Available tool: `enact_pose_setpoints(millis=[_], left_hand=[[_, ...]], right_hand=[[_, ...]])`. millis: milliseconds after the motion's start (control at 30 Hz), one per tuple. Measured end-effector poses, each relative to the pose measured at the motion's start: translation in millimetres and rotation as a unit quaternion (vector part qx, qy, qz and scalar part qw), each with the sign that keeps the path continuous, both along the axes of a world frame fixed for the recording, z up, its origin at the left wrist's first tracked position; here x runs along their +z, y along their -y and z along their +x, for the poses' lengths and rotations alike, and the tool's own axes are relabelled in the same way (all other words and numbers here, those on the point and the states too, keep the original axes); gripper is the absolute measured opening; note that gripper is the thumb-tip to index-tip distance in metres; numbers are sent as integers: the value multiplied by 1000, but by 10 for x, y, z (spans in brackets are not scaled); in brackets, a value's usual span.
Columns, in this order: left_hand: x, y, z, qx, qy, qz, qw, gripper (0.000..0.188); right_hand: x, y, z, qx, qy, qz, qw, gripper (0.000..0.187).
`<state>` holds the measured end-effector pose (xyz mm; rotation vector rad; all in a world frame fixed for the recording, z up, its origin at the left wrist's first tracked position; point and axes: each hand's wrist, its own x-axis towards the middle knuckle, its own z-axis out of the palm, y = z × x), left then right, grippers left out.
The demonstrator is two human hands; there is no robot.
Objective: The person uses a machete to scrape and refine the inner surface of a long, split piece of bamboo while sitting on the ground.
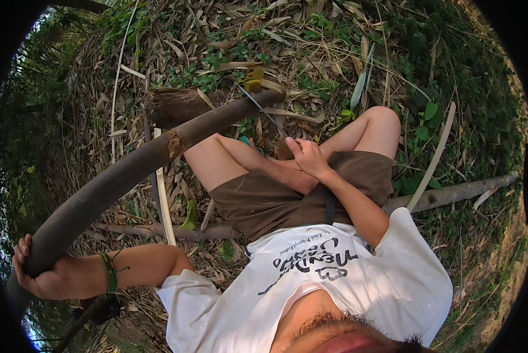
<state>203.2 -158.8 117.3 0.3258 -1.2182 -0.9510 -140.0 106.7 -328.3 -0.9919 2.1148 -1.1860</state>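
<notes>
A thick, dark bamboo pole [114, 170] runs from the lower left up to the middle, with a pale brown joint partway along it. My left hand [55, 272] is wrapped round its near end at the far left. The pole's far part lies over or against a short brown log [178, 107]; the exact contact is hidden. In front of my lap, my right hand [308, 156] is closed on a knife, with the thumb along it. The thin knife blade [263, 112] crosses the pole near its far end. Most of the handle is hidden by my fingers.
My crossed legs [358, 138] are close by the knife. Pale split strips [165, 206] lie at left, and another strip [434, 156] leans at right. A long branch [452, 193] lies across the leaf-littered ground. Yellow leaves [253, 79] are beside the pole's far end.
</notes>
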Motion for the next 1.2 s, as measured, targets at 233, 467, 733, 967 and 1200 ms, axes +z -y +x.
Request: enact_pose_setpoints(millis=[233,467,733,967,1200], left_hand=[[-20,34,-176,90,8,4,996,4],[66,147,-158,51,13,29,998,4],[38,98,-263,73,5,40,996,7],[73,218,-149,40,17,48,998,7],[-25,-167,-722,-33,18,-126,991,52]], right_hand=[[-84,-49,-94,-38,231,116,965,67],[-80,-42,-165,-116,336,187,916,65],[-105,-9,-140,-161,374,209,889,62],[-364,-77,-156,-171,399,209,877,68],[214,-184,-164,-100,378,180,903,61]])
